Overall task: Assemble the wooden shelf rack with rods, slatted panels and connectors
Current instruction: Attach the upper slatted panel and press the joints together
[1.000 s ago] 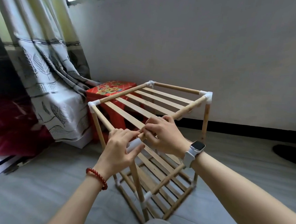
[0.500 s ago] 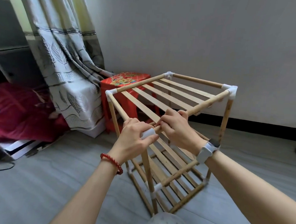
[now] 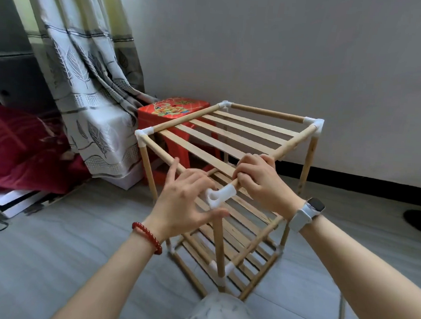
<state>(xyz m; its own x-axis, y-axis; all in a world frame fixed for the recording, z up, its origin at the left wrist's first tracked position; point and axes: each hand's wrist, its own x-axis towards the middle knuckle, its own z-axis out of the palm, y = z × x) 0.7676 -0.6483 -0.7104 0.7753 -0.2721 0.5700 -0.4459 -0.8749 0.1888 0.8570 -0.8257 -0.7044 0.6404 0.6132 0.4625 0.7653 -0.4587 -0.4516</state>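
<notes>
Here's the rack [image 3: 229, 160] standing on the grey floor [image 3: 50, 260] at the centre of the view, and it looks close to finished: the bottom panel [image 3: 236, 237] sits low in its frame, four posts rise from it, and the top panel [image 3: 230, 136] lies across the upper rods. Three top corners, at 9, 11 and 1 o'clock on the frame, wear their white connectors and look seated. The action is all at the near corner, 6 o'clock on the frame. The right hand [image 3: 259, 184] is wrapped round the side rod [image 3: 289, 145], fingers curled tight on the wood just behind the near connector [image 3: 220, 195]. That connector sits on the rod's end, with an open socket facing us. The left hand [image 3: 184, 202] has fingers spread and loose, gripping nothing, the thumb reaching under the connector toward the top of the near post [image 3: 219, 246]. Whether the post is fully home in that connector, I can't tell; the thumb covers the joint. The front rod [image 3: 160, 151] runs from the 9 o'clock corner and vanishes behind the left hand, so its seating is hidden too. My read: what's left is closing this last corner, then a check all round. At 10 o'clock beyond, a red stool [image 3: 173, 110] and a curtain [image 3: 91, 78].
</notes>
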